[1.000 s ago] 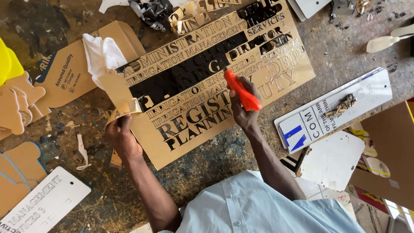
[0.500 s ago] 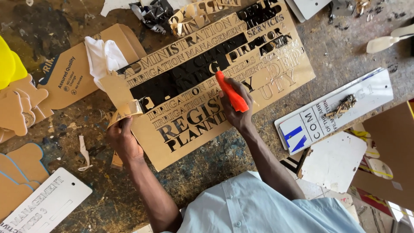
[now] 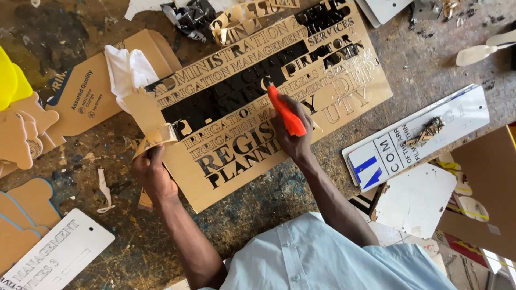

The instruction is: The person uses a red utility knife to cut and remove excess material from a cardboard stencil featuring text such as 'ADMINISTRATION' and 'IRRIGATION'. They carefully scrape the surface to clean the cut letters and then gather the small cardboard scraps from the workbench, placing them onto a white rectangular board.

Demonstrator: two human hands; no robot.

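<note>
Weeding cut lettering from a gold sign sheet (image 3: 344,102).
Right hand (image 3: 293,137) fingers wrap an orange knife (image 3: 286,112); left hand (image 3: 153,172) fingertips pinch the peeled gold strip (image 3: 156,137), keeping it taut.

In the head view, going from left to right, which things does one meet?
Yellow object → white cloth → left hand → orange tool in the right hand → white and blue sign → brown cardboard.
</note>
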